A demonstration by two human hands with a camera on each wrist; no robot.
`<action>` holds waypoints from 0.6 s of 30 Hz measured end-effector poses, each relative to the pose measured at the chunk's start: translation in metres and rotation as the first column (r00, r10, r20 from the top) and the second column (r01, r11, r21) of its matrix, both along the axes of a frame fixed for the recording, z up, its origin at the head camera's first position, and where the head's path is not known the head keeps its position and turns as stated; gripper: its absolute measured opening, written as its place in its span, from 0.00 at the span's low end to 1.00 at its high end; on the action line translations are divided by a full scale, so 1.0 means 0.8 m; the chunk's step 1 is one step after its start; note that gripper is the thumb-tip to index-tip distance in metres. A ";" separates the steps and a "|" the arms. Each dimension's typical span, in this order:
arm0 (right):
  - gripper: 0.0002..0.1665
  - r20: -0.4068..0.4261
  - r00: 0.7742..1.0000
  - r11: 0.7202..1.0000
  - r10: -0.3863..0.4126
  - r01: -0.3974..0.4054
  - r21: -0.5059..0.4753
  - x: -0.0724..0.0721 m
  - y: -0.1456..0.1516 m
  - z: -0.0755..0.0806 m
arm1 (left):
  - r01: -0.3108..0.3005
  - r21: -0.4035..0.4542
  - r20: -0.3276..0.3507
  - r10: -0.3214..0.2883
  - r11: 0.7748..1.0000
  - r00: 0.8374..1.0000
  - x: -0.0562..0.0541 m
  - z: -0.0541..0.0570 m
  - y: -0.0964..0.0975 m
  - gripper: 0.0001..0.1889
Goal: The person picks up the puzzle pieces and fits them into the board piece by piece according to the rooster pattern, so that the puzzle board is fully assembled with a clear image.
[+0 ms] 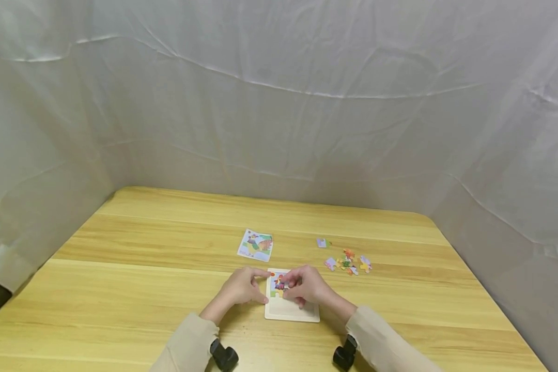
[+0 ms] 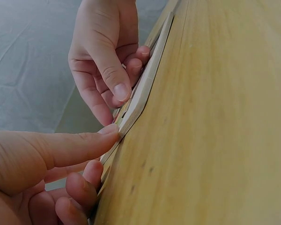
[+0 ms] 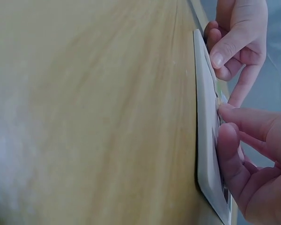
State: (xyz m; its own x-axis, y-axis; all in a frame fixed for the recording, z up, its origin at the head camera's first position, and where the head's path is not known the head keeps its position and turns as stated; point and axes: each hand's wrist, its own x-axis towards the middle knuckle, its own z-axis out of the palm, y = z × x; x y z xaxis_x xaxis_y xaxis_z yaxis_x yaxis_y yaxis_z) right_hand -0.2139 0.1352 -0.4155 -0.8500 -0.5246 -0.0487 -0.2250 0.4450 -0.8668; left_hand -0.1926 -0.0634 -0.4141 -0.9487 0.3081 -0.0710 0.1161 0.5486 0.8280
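Note:
A light wooden puzzle tray [image 1: 290, 311] lies on the table, with joined jigsaw pieces [image 1: 279, 282] filling its upper left part. My left hand [image 1: 244, 285] touches the tray's left side, index finger near the top corner and thumb lower down. Its thumb lies straight against the rim in the left wrist view. Over the joined pieces, my right hand [image 1: 307, 285] pinches a puzzle piece [image 1: 285, 285] between thumb and index finger, low against the tray. The fingers hide most of that piece.
Behind the tray lies a picture card [image 1: 256, 245] showing a colourful bird. Several loose jigsaw pieces [image 1: 346, 262] are scattered to the right, with one piece [image 1: 323, 243] farther back. Pale cloth [image 1: 279, 129] hangs around the wooden table [image 1: 167, 299].

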 end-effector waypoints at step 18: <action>0.10 -0.088 0.995 0.996 0.038 -0.031 0.081 0.001 -0.003 0.002 | -0.001 0.003 0.008 0.001 1.000 1.000 -0.001 -0.001 0.000 0.28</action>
